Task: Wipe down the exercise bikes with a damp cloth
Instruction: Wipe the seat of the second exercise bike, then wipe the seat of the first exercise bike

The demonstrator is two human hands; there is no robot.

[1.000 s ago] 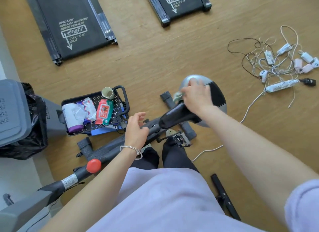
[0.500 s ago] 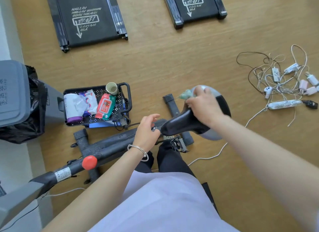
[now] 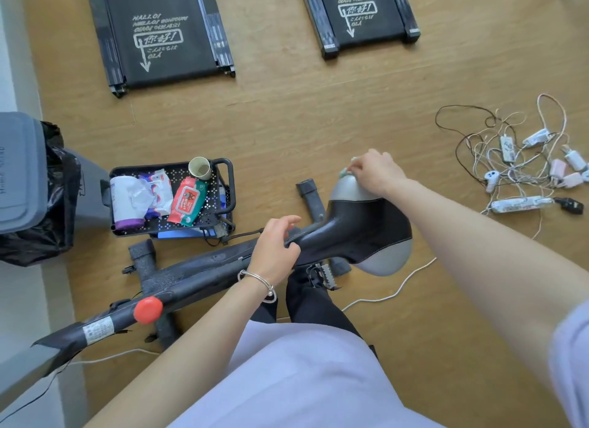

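An exercise bike lies below me, its black and grey saddle [image 3: 360, 233] at centre and its dark frame [image 3: 197, 274] running down to the left with a red knob [image 3: 148, 309]. My right hand [image 3: 377, 172] pinches a small pale green cloth [image 3: 345, 172] against the grey rear corner of the saddle. Most of the cloth is hidden under the fingers. My left hand [image 3: 275, 249], with a bracelet on the wrist, rests on the narrow nose of the saddle, fingers loosely curved.
A black mesh cart [image 3: 223, 191] holds wipe packs, a roll and a cup. A grey bin with a black bag [image 3: 35, 188] stands at left. Two black treadmills [image 3: 159, 35] lie at the top. Tangled chargers and cables [image 3: 522, 163] spread at right. A white cord [image 3: 395, 292] crosses the wooden floor.
My right hand has slid with the cloth from the saddle's middle to its far grey corner. My left hand has moved onto the saddle's nose. The view has shifted slightly.
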